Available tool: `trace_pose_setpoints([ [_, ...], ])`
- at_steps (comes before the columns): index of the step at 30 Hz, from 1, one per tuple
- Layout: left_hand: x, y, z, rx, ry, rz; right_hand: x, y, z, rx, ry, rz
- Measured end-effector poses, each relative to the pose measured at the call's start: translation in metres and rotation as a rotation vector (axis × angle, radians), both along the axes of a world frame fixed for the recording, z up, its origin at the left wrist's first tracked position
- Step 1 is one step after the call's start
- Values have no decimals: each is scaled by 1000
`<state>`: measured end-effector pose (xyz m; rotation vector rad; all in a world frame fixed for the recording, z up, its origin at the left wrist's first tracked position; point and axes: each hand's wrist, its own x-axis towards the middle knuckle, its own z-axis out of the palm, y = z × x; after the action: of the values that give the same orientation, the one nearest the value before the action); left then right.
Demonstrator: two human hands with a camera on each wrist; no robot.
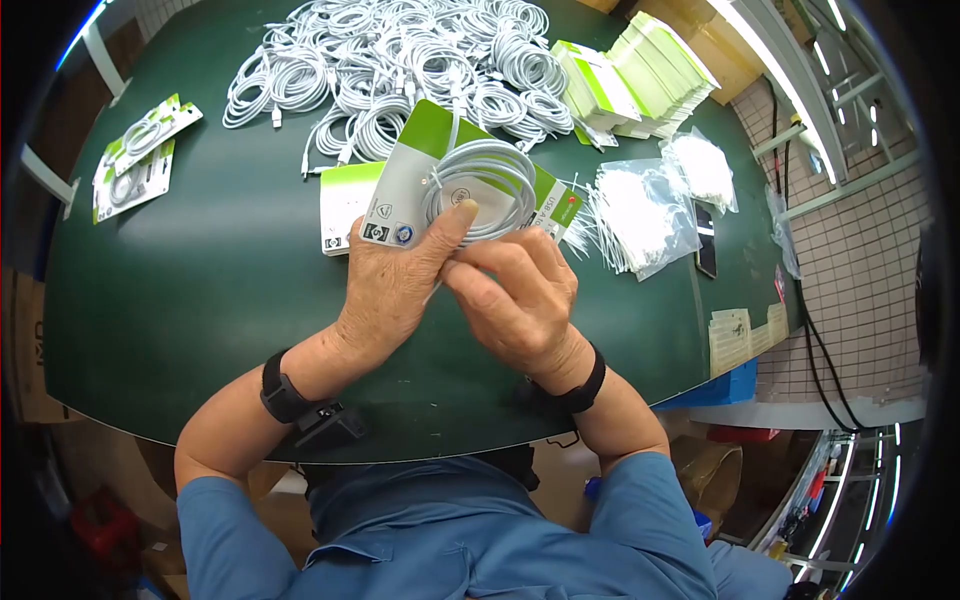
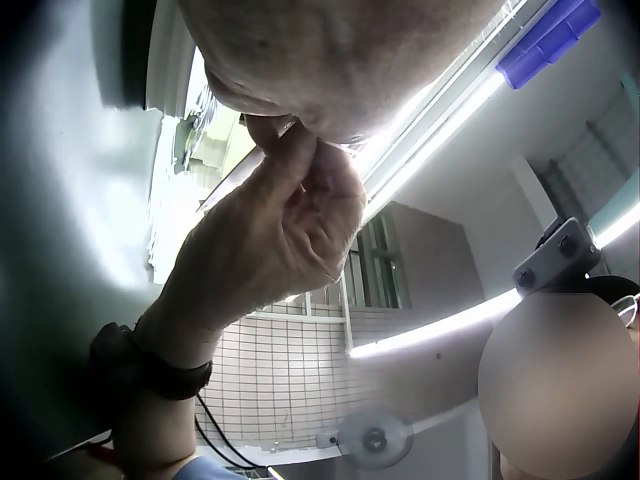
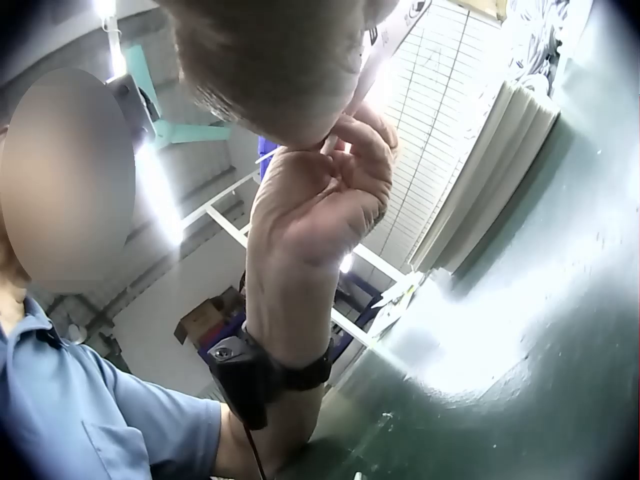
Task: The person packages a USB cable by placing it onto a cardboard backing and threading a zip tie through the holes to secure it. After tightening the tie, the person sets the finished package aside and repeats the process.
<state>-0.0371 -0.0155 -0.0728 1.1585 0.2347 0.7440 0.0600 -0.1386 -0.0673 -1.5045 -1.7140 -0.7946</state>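
Green desk holds loose cable coils behind, while the left hand grips the backing card, thumb pinning the coiled white cable flat so the right hand pinches its lower edge

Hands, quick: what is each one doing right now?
Left hand: grips the card, thumb on the coiled cable.
Right hand: pinches at the card's lower edge.

head: above, facing down and forward over table, both hands mid-frame, near | left wrist: under left hand, very close, facing up past right hand to ceiling | right wrist: low by table, facing up at left hand | shared: the two hands meeting, table edge
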Motion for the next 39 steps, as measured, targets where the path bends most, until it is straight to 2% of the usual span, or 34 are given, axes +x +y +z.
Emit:
trace_pose_setpoints([
  [11,-5,2,1,-3,80,-72,2,2,-1,-14,222,-39],
  [17,-3,1,-7,9,95,-32,-1,1,-11,-17,332,8],
  [24,-1,-1,-3,-12,115,-30,1,-5,-10,-110,321,-14],
  [29,1,1,0,-5,112,-18,4,-2,-8,-32,300,-36],
  [35,2,2,1,-59,139,-6,2,-5,-10,-86,327,-69],
  [39,0,6,-4,70,149,24,-3,-6,-11,-84,323,-60],
])
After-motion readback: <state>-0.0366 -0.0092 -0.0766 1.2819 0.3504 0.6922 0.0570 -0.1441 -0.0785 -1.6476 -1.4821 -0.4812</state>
